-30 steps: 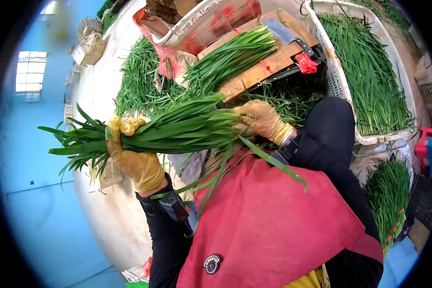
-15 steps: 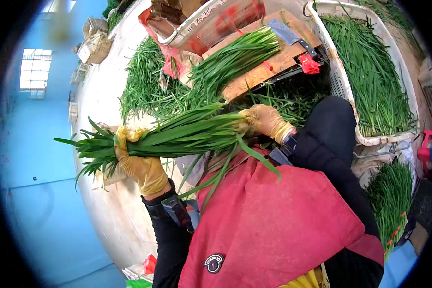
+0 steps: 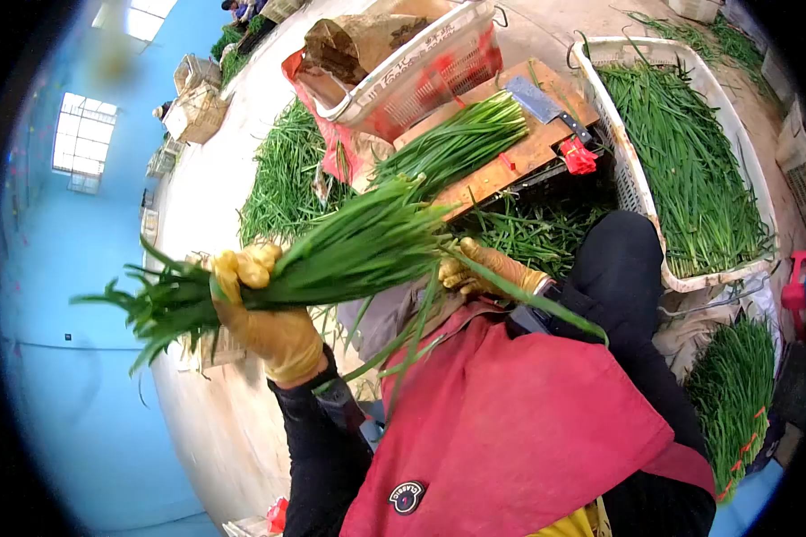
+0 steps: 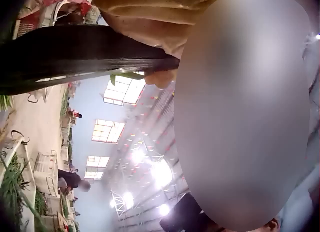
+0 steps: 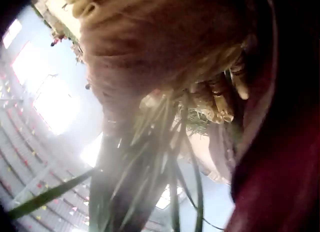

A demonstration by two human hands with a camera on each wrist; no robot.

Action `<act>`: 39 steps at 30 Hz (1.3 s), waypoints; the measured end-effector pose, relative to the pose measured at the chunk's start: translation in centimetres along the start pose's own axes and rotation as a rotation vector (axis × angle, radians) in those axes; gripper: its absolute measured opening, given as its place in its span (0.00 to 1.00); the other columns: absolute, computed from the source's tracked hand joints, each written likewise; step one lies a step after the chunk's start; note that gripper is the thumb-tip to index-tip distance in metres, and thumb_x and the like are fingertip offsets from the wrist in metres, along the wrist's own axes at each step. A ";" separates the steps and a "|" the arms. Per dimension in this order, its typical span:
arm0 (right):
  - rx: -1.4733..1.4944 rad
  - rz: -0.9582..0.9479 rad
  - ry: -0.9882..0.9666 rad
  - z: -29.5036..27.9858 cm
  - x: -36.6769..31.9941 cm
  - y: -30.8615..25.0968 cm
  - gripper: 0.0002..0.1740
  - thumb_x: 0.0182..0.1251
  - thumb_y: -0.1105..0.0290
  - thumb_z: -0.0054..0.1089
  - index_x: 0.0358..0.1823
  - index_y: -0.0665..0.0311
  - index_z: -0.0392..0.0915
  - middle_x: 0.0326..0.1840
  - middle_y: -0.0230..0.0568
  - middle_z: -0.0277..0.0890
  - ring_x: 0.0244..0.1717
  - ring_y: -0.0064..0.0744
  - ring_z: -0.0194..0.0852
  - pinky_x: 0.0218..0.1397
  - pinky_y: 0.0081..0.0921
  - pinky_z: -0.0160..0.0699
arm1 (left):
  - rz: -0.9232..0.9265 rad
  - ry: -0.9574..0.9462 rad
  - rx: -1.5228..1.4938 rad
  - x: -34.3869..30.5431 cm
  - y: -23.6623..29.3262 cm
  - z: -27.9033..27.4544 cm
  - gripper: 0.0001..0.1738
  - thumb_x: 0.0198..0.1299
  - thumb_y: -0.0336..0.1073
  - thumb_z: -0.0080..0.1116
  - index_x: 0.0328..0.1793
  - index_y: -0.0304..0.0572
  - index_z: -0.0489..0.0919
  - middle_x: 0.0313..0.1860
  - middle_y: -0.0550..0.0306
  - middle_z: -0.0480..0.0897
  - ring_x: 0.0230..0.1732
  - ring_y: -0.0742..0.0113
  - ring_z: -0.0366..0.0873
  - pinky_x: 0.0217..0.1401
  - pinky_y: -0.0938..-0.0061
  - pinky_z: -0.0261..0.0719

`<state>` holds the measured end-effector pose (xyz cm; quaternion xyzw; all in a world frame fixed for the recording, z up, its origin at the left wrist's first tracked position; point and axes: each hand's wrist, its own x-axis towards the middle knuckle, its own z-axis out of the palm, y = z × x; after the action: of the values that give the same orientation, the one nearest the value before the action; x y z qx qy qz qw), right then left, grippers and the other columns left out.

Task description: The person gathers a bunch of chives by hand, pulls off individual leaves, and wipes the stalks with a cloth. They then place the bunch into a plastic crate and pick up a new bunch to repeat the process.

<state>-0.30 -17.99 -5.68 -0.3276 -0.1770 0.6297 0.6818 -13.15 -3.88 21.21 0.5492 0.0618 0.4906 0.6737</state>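
My gloved left hand (image 3: 269, 313) grips a bunch of long green leaves (image 3: 358, 246) around its leafy part, with the tips fanning out to the left. Close by the bunch's pale end, my gloved right hand (image 3: 493, 268) has its fingers curled on some loose strands, which hang down and to the right. In the right wrist view, thin stems (image 5: 165, 114) come out from under the right hand (image 5: 160, 47). The left wrist view has the left glove (image 4: 150, 14) against the dark bunch (image 4: 75, 59).
A second bunch (image 3: 466, 139) and a cleaver (image 3: 537, 100) lie on a wooden board (image 3: 493, 179) ahead. To the right stands a white crate (image 3: 667, 282) full of greens. Loose greens (image 3: 282, 179) cover the floor beyond the hands; another crate (image 3: 421, 80) is behind them.
The bunch's pale end has tilted upward, away from my lap. My right hand has come off that end and sits slightly lower, on the loose strands. The view has shifted a little.
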 end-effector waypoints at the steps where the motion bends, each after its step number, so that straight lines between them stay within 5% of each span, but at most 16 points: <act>1: 0.076 -0.053 -0.029 0.3 0.1 -0.5 0.40 0.65 0.29 0.42 0.64 0.53 0.66 0.49 0.35 0.75 0.46 0.29 0.75 0.46 0.24 0.75 | 0.025 -0.098 0.037 -0.4 0.1 -0.5 0.15 0.65 0.40 0.57 0.26 0.49 0.70 0.19 0.65 0.67 0.28 0.69 0.67 0.47 0.67 0.71; 2: 0.066 -0.015 0.007 1.5 -0.4 -2.2 0.45 0.61 0.25 0.42 0.67 0.53 0.63 0.58 0.35 0.70 0.54 0.29 0.71 0.51 0.28 0.73 | 0.035 -0.246 0.061 -0.8 0.3 -0.9 0.15 0.65 0.41 0.56 0.26 0.50 0.69 0.17 0.65 0.63 0.25 0.70 0.63 0.48 0.66 0.70; 3: 0.118 -0.193 -0.097 0.4 0.9 -1.0 0.48 0.59 0.24 0.42 0.70 0.54 0.61 0.63 0.34 0.68 0.58 0.30 0.69 0.55 0.30 0.71 | 0.156 -0.332 0.146 -1.8 0.1 -0.8 0.17 0.66 0.43 0.53 0.25 0.47 0.70 0.18 0.63 0.68 0.22 0.69 0.66 0.39 0.67 0.69; 5: 0.240 -0.319 -0.048 1.8 1.3 -1.7 0.48 0.60 0.25 0.43 0.70 0.54 0.62 0.66 0.34 0.67 0.61 0.31 0.66 0.58 0.32 0.72 | 0.180 -0.639 0.367 -3.5 0.5 -3.2 0.18 0.64 0.48 0.56 0.28 0.43 0.78 0.28 0.55 0.80 0.38 0.59 0.79 0.56 0.59 0.72; 8: 0.421 -0.348 0.006 1.4 3.3 -1.3 0.47 0.60 0.26 0.45 0.70 0.54 0.63 0.67 0.35 0.67 0.63 0.32 0.65 0.62 0.34 0.70 | -0.012 -0.942 0.403 -5.5 1.0 -5.1 0.14 0.61 0.47 0.60 0.31 0.45 0.79 0.35 0.52 0.84 0.48 0.52 0.79 0.68 0.54 0.62; 11: 0.564 -0.406 0.013 0.9 4.0 -1.0 0.45 0.61 0.29 0.48 0.69 0.54 0.65 0.66 0.35 0.68 0.64 0.33 0.65 0.66 0.34 0.69 | -0.206 -1.332 0.659 -6.8 1.6 -7.9 0.17 0.61 0.44 0.59 0.45 0.38 0.86 0.65 0.42 0.75 0.76 0.48 0.57 0.80 0.50 0.40; 15: 0.456 -0.400 0.258 -0.1 4.5 -0.8 0.42 0.61 0.33 0.55 0.68 0.55 0.67 0.62 0.36 0.72 0.61 0.34 0.70 0.66 0.33 0.70 | -0.706 -1.236 0.711 -8.7 1.4 -11.2 0.18 0.64 0.39 0.56 0.56 0.39 0.81 0.66 0.49 0.75 0.79 0.54 0.52 0.81 0.59 0.39; 19: 0.496 -0.384 0.243 0.8 4.0 -1.8 0.42 0.60 0.36 0.59 0.67 0.57 0.67 0.62 0.38 0.73 0.58 0.34 0.73 0.63 0.33 0.73 | -0.722 -1.256 0.726 -8.6 1.8 -12.8 0.22 0.64 0.33 0.55 0.65 0.37 0.75 0.66 0.57 0.76 0.79 0.59 0.50 0.80 0.64 0.45; 22: 0.483 -0.384 0.213 -0.7 4.8 -1.6 0.43 0.60 0.37 0.60 0.68 0.59 0.66 0.62 0.40 0.73 0.58 0.37 0.74 0.63 0.35 0.74 | -0.757 -1.172 0.735 -8.6 2.2 -14.3 0.23 0.60 0.34 0.60 0.64 0.46 0.78 0.69 0.50 0.72 0.75 0.50 0.60 0.76 0.61 0.56; 27: 0.326 -0.424 0.052 1.5 3.3 -4.7 0.47 0.60 0.38 0.61 0.70 0.64 0.61 0.60 0.50 0.73 0.59 0.42 0.73 0.63 0.39 0.75 | -1.110 -0.472 0.703 -7.7 2.3 -23.3 0.20 0.58 0.27 0.58 0.58 0.31 0.79 0.55 0.49 0.82 0.59 0.62 0.77 0.67 0.69 0.70; 31: 0.349 -0.438 0.034 2.8 2.8 -5.4 0.47 0.60 0.39 0.60 0.68 0.72 0.62 0.56 0.52 0.75 0.55 0.42 0.76 0.61 0.37 0.76 | -0.732 -0.213 0.778 -2.2 1.4 -22.7 0.21 0.57 0.27 0.55 0.58 0.31 0.78 0.52 0.51 0.83 0.55 0.63 0.79 0.64 0.71 0.72; 33: 0.376 -0.436 -0.052 3.0 2.8 -5.5 0.46 0.62 0.41 0.60 0.67 0.75 0.62 0.54 0.52 0.76 0.53 0.42 0.77 0.60 0.36 0.77 | -0.562 -0.333 0.802 0.0 0.3 -17.7 0.28 0.58 0.39 0.57 0.64 0.33 0.74 0.58 0.50 0.80 0.58 0.65 0.77 0.61 0.73 0.72; 35: 0.388 -0.417 -0.063 4.2 2.1 -6.1 0.44 0.62 0.44 0.60 0.67 0.76 0.62 0.52 0.52 0.77 0.52 0.41 0.78 0.58 0.36 0.77 | -0.592 -0.524 0.646 1.2 -1.7 -12.9 0.36 0.59 0.47 0.56 0.70 0.34 0.68 0.64 0.49 0.75 0.66 0.62 0.70 0.68 0.69 0.65; 39: 0.390 -0.414 -0.074 6.4 0.3 -6.5 0.42 0.62 0.48 0.60 0.66 0.76 0.64 0.50 0.52 0.78 0.50 0.40 0.79 0.57 0.35 0.78 | -0.876 -0.878 0.127 -0.6 -8.3 -8.1 0.45 0.59 0.50 0.61 0.76 0.32 0.58 0.71 0.48 0.67 0.72 0.63 0.63 0.75 0.68 0.55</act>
<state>0.39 -16.22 3.25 -0.1242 -0.1404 0.5106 0.8391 -13.58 1.88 11.11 0.6625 0.0277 -0.1074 0.7408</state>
